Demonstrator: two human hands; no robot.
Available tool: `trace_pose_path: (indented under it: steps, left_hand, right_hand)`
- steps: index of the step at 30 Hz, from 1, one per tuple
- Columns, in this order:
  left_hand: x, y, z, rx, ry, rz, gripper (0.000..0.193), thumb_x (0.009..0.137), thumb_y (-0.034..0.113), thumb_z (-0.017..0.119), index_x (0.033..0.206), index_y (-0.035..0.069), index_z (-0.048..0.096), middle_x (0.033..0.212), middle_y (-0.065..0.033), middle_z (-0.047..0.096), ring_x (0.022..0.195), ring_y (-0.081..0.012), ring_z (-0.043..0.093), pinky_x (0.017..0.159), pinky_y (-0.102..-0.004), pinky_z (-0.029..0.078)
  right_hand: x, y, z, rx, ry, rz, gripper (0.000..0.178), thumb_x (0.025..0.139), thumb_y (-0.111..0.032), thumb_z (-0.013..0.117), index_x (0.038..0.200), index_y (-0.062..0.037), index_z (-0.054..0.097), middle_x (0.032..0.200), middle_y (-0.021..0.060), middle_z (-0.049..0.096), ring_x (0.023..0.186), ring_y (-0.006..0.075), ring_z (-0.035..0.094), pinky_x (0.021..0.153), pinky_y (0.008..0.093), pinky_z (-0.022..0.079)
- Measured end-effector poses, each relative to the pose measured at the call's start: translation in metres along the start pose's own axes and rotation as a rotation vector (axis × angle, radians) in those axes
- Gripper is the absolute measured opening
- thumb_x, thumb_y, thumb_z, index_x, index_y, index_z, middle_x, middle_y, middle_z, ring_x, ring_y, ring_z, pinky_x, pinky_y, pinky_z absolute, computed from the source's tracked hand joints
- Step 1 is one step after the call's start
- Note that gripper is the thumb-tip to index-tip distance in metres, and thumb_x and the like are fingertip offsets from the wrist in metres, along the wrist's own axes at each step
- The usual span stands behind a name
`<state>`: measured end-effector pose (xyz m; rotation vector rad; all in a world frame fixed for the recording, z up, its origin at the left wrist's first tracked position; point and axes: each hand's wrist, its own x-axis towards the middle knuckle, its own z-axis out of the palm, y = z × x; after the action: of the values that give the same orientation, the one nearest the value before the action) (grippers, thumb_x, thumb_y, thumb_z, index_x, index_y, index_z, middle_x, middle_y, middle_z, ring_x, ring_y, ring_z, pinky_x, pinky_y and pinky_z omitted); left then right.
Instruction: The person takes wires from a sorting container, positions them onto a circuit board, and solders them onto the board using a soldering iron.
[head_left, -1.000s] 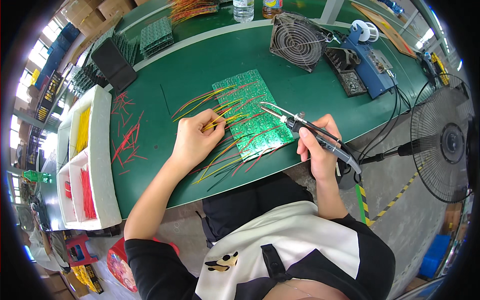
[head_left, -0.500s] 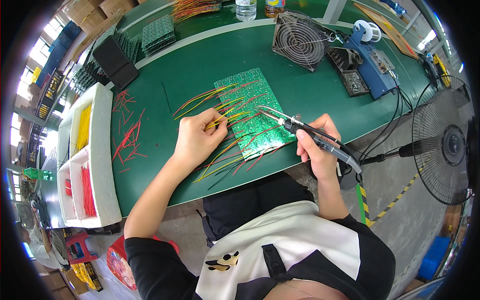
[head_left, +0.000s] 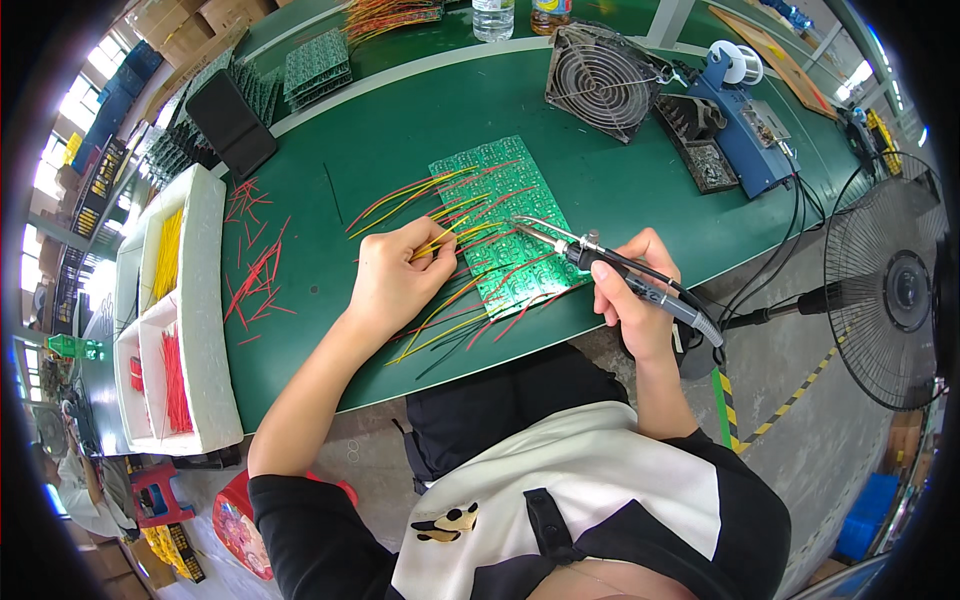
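Observation:
A green circuit board (head_left: 492,190) lies on the green table (head_left: 420,110), with several red and yellow wires fanned across it. My left hand (head_left: 398,278) rests at the board's left edge and pinches a yellow wire (head_left: 440,243) between thumb and finger. My right hand (head_left: 632,300) grips a black-handled soldering iron (head_left: 610,266). Its metal tip (head_left: 522,222) points left over the board, close to my left fingers.
A white foam tray (head_left: 205,330) with yellow and red wires sits at the left, loose red wires (head_left: 255,265) beside it. A small fan (head_left: 600,68), a blue soldering station (head_left: 745,130), stacked boards (head_left: 315,62) and bottles stand at the back. A floor fan (head_left: 890,290) stands to the right.
Both hands stay in nearly the same place. The iron's tip has shifted slightly toward my left fingers over the board.

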<state>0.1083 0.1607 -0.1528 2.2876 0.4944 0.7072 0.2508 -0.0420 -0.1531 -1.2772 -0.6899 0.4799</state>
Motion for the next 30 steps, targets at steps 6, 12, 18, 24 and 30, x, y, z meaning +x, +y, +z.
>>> trace_pose_path:
  steps: [6,12,18,24,30]
  left_hand:
    - [0.0002,0.0002,-0.0003,-0.01,0.007,0.014,0.007,0.074,0.006,0.064,0.073,0.001,0.06,0.045,-0.0013,0.032,0.041,-0.0068,0.026,0.04,-0.0241,0.027]
    - [-0.0005,-0.0005,-0.0007,-0.014,-0.008,0.0,0.005,0.074,0.004,0.063,0.074,0.001,0.061,0.05,0.0009,0.041,0.044,-0.0031,0.029,0.041,-0.0208,0.027]
    - [-0.0003,0.0016,-0.001,-0.011,-0.016,0.002,0.004,0.074,0.004,0.063,0.074,0.001,0.061,0.049,0.0008,0.04,0.044,-0.0031,0.029,0.041,-0.0207,0.028]
    - [0.0,0.0021,-0.0012,0.002,-0.012,0.018,0.006,0.073,0.005,0.064,0.074,0.001,0.06,0.046,-0.0022,0.035,0.041,-0.0065,0.028,0.04,-0.0232,0.029]
    - [0.0,0.002,-0.0006,0.0,-0.009,0.022,0.005,0.073,0.004,0.064,0.074,0.001,0.06,0.046,-0.0029,0.037,0.041,-0.0068,0.029,0.04,-0.0232,0.03]
  right_hand:
    - [0.0004,-0.0005,-0.0002,-0.002,-0.008,-0.011,0.02,0.081,-0.006,0.064,0.078,-0.0047,0.044,0.056,0.0028,0.055,0.044,0.0037,0.048,0.036,0.0175,0.032]
    - [0.0001,0.0006,-0.0005,0.024,-0.01,-0.02,0.02,0.08,-0.006,0.065,0.079,-0.0044,0.045,0.059,0.0031,0.056,0.047,0.0044,0.05,0.04,0.0177,0.035]
    - [-0.0006,0.0002,-0.0011,0.013,-0.003,-0.008,0.02,0.08,-0.005,0.064,0.079,-0.004,0.045,0.06,0.0033,0.056,0.048,0.0043,0.05,0.042,0.0177,0.037]
    - [-0.0002,-0.0011,-0.0004,0.001,-0.004,0.002,0.019,0.08,-0.004,0.064,0.078,-0.0039,0.045,0.06,0.0031,0.056,0.048,0.0039,0.049,0.042,0.0176,0.037]
    - [0.0003,0.0012,-0.0012,0.003,0.006,-0.023,0.02,0.08,-0.005,0.064,0.078,-0.0044,0.044,0.058,0.0027,0.055,0.046,0.0035,0.047,0.04,0.0172,0.035]
